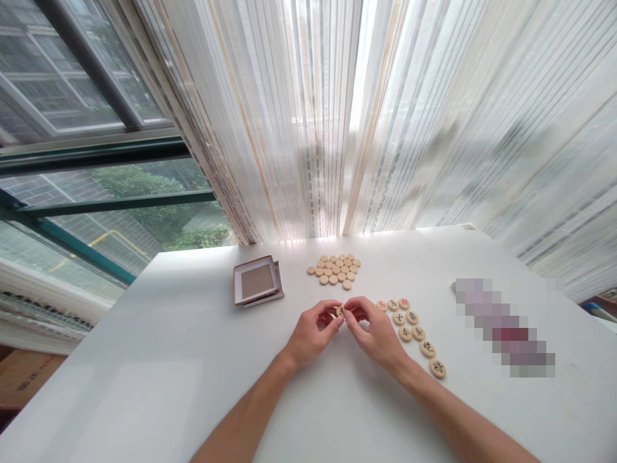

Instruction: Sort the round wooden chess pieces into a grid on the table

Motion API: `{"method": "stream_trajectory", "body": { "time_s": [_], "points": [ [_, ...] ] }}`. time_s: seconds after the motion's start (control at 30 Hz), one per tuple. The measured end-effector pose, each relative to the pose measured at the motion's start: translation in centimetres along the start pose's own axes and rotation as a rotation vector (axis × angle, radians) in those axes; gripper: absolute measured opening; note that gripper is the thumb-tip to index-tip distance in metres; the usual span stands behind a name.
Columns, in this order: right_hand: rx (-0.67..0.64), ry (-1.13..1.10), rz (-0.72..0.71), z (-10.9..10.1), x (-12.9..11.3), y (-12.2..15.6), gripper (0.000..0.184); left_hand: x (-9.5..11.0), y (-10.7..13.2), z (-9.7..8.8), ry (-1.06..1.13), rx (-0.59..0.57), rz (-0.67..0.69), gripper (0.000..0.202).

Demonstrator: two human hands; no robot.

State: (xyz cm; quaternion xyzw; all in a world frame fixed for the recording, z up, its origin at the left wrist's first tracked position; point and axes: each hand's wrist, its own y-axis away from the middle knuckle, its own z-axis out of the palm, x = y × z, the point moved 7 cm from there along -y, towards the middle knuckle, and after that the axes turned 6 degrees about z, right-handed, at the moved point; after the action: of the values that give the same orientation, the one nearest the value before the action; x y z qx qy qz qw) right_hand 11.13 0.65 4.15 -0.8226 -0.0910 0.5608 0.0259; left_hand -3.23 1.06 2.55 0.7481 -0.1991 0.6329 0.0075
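Note:
My left hand and my right hand meet above the middle of the white table. Both pinch one round wooden chess piece between their fingertips, its marked face up. Just beyond the hands lies a cluster of blank-side-up wooden pieces. To the right of my right hand, several face-up pieces lie in a loose row running toward the near right.
A small open cardboard box with its lid lies left of the piece cluster. A blurred-out object sits at the right of the table. Sheer striped curtains hang behind the table; a window is at the left.

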Motion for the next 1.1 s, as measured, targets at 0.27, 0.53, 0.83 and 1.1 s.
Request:
{"method": "stream_trajectory", "body": {
  "time_s": [0.27, 0.53, 0.83, 1.1],
  "points": [
    [0.001, -0.005, 0.002, 0.01, -0.09, -0.03, 0.014, 0.12, 0.01, 0.04, -0.019, -0.001, 0.012, 0.033],
    [-0.001, 0.017, 0.005, 0.01, -0.12, 0.04, 0.016, 0.71, 0.08, 0.21, -0.068, -0.016, 0.041, 0.03],
    [-0.001, 0.001, 0.013, 0.17, 0.18, 0.07, 0.018, 0.81, 0.05, 0.3, -0.099, -0.029, 0.052, 0.029],
    [-0.008, -0.005, -0.03, 0.2, -0.15, 0.06, 0.016, 0.51, 0.05, 0.15, -0.057, 0.001, 0.045, 0.027]
  ]
}}
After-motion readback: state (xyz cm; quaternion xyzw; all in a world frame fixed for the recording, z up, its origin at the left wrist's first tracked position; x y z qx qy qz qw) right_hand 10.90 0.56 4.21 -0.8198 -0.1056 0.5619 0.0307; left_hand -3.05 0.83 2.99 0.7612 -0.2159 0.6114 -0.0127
